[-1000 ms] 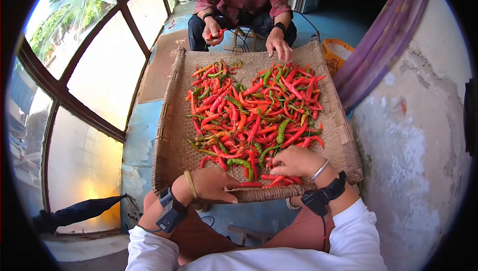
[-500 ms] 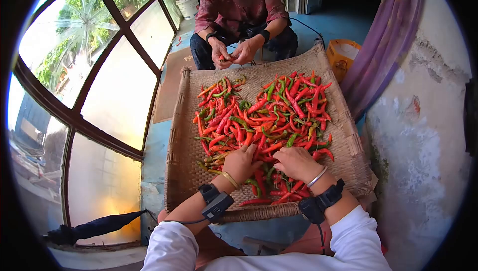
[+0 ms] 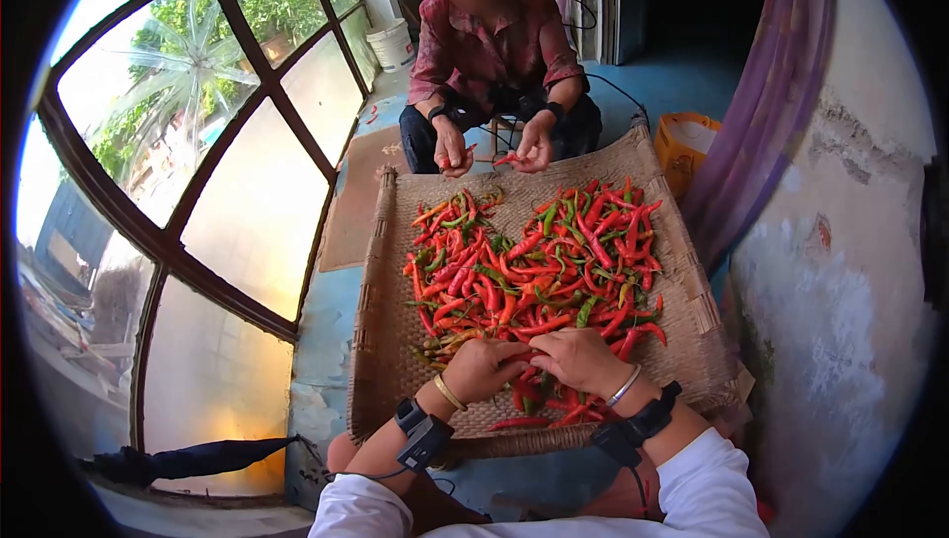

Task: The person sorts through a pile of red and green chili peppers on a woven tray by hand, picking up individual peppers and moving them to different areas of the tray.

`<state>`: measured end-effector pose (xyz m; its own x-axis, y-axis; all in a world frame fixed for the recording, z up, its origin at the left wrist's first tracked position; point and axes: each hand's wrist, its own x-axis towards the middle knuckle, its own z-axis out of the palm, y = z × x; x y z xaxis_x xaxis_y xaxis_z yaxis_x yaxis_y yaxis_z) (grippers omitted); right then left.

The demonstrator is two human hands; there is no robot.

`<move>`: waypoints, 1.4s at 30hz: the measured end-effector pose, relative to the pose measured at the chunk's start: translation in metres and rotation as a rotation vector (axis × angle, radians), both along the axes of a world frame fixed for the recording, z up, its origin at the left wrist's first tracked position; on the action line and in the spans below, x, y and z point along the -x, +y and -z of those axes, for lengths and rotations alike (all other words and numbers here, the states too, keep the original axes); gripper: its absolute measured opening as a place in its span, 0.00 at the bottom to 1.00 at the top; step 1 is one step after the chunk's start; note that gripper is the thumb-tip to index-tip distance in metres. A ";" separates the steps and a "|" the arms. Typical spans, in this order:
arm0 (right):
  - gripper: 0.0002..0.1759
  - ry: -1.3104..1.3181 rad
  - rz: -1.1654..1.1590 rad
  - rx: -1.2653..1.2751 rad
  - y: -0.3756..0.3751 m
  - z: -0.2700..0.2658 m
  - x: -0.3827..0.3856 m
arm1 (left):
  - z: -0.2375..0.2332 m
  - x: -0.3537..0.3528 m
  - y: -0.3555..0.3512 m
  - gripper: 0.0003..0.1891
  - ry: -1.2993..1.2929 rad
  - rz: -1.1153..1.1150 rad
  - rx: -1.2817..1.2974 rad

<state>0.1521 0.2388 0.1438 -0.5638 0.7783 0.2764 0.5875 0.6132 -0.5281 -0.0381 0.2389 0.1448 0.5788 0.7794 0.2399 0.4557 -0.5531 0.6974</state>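
Hands meet low over the woven tray (image 3: 388, 335), the left hand (image 3: 477, 370) and the right hand (image 3: 583, 358) both closed, fingertips pinched together around a red pepper (image 3: 522, 354). Most of that pepper is hidden by the fingers, so whether it is whole or already parted from its stem cannot be told.

From the left, the tray shows a strip of bare weave beside its raised side. Next comes the left part of the pepper heap (image 3: 465, 276), mostly red, with some green ones mixed in and a few olive-brown peppers (image 3: 450, 342) just beyond the left hand. At the far side the heap divides, leaving bare weave between its two lobes. Beyond that gap a co-worker crouches, one hand (image 3: 454, 155) on the window side and the other hand (image 3: 535, 143) toward the doorway, each with fingers closed on something red. Nearer, a smaller cluster of peppers (image 3: 573, 408) lies between the right hand and the near rim, partly covered by the wrists. The heap's right lobe is broad and dense, with bare weave outside it.

As a judgement, the work is under way and far from finished: each person is handling only a pepper or so, while the great bulk lies loose and mixed in colour. The near cluster may be a portion set apart, but nothing shows clearly which peppers are done and which are left.
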 end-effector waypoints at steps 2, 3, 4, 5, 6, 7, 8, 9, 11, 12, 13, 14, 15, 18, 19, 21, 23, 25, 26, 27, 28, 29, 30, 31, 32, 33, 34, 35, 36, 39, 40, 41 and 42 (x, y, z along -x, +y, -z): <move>0.11 -0.014 -0.002 -0.008 0.002 0.002 -0.002 | -0.001 0.006 0.002 0.11 -0.019 -0.018 0.033; 0.10 0.033 0.000 -0.016 0.003 0.003 -0.002 | -0.001 0.010 0.003 0.11 -0.033 -0.028 0.073; 0.10 0.080 0.003 -0.020 0.003 0.003 -0.002 | -0.002 0.014 0.005 0.11 -0.035 -0.031 0.076; 0.10 0.078 0.000 -0.015 0.003 0.002 -0.001 | -0.004 0.020 0.008 0.11 -0.066 -0.046 0.100; 0.09 0.121 0.025 0.024 0.004 0.000 -0.001 | -0.005 0.024 0.011 0.10 -0.097 -0.060 0.125; 0.09 0.164 0.050 0.064 0.004 -0.003 -0.002 | -0.005 0.029 0.013 0.10 -0.143 -0.052 0.175; 0.09 0.163 0.049 0.074 0.004 -0.005 -0.002 | -0.006 0.033 0.013 0.10 -0.142 -0.054 0.184; 0.09 0.157 0.046 0.126 0.005 -0.008 -0.004 | -0.007 0.036 0.014 0.10 -0.157 -0.093 0.224; 0.08 0.140 0.044 0.184 0.008 -0.004 -0.009 | -0.008 0.046 0.018 0.10 -0.190 -0.143 0.301; 0.08 0.141 0.042 0.188 0.009 -0.003 -0.012 | -0.009 0.051 0.021 0.10 -0.189 -0.145 0.304; 0.08 0.051 0.090 0.140 0.009 -0.001 -0.015 | -0.008 0.056 0.022 0.09 -0.355 -0.225 0.480; 0.08 -0.036 0.139 0.091 0.010 0.000 -0.016 | -0.008 0.062 0.024 0.08 -0.519 -0.304 0.653; 0.08 -0.040 0.147 0.076 0.010 0.001 -0.017 | -0.004 0.071 0.029 0.09 -0.601 -0.347 0.636; 0.07 -0.068 0.189 0.086 0.011 0.001 -0.019 | -0.003 0.083 0.039 0.12 -0.810 -0.565 0.466; 0.07 -0.086 0.205 0.069 0.012 0.004 -0.021 | -0.002 0.084 0.042 0.15 -0.959 -0.618 0.461; 0.07 -0.153 0.231 0.056 0.013 0.005 -0.027 | -0.006 0.080 0.044 0.18 -1.102 -0.661 0.469; 0.07 -0.276 0.235 0.079 0.014 0.007 -0.035 | -0.011 0.072 0.040 0.24 -1.151 -0.678 0.818; 0.08 -0.290 0.242 0.058 0.012 0.004 -0.041 | -0.001 0.067 0.037 0.26 -0.935 -0.590 0.847; 0.08 -0.299 0.234 0.030 0.012 0.002 -0.043 | 0.004 0.063 0.035 0.28 -0.725 -0.509 0.851; 0.06 -0.324 0.268 0.073 0.012 -0.004 -0.043 | 0.002 0.056 0.031 0.24 -0.703 -0.442 0.880; 0.06 -0.327 0.281 0.078 0.012 -0.001 -0.044 | 0.010 0.049 0.028 0.24 -0.698 -0.430 0.889; 0.04 -0.338 0.320 0.005 0.013 0.005 -0.044 | 0.020 0.041 0.025 0.21 -0.596 -0.377 0.775; 0.03 -0.347 0.358 -0.068 0.015 0.009 -0.045 | 0.027 0.033 0.022 0.19 -0.493 -0.325 0.659; 0.04 -0.452 0.405 -0.071 0.017 0.011 -0.046 | 0.030 0.022 0.017 0.16 -0.482 -0.297 0.567; 0.04 -0.450 0.414 -0.069 0.017 0.015 -0.048 | 0.038 0.018 0.013 0.16 -0.398 -0.248 0.483; 0.05 -0.516 0.428 -0.048 0.017 0.020 -0.051 | 0.036 0.013 0.010 0.15 -0.260 -0.197 0.376; 0.06 -0.584 0.441 -0.026 0.018 0.024 -0.053 | 0.032 0.008 0.007 0.14 -0.125 -0.146 0.270; 0.06 -0.585 0.445 -0.026 0.018 0.027 -0.055 | 0.027 0.002 0.003 0.14 -0.126 -0.142 0.269; 0.07 -0.617 0.424 0.003 0.018 0.030 -0.056 | 0.020 -0.005 -0.001 0.13 -0.081 -0.100 0.238; 0.08 -0.662 0.412 0.028 0.022 0.039 -0.059 | 0.023 -0.012 -0.001 0.11 -0.028 -0.039 0.180; 0.09 -0.670 0.416 0.030 0.022 0.042 -0.059 | 0.026 -0.013 -0.003 0.11 -0.014 -0.025 0.159; 0.08 -0.672 0.429 0.046 0.024 0.046 -0.060 | 0.026 -0.015 -0.004 0.11 -0.017 -0.039 0.195; 0.08 -0.673 0.439 0.034 0.023 0.041 -0.058 | 0.024 -0.015 -0.006 0.11 -0.020 -0.033 0.182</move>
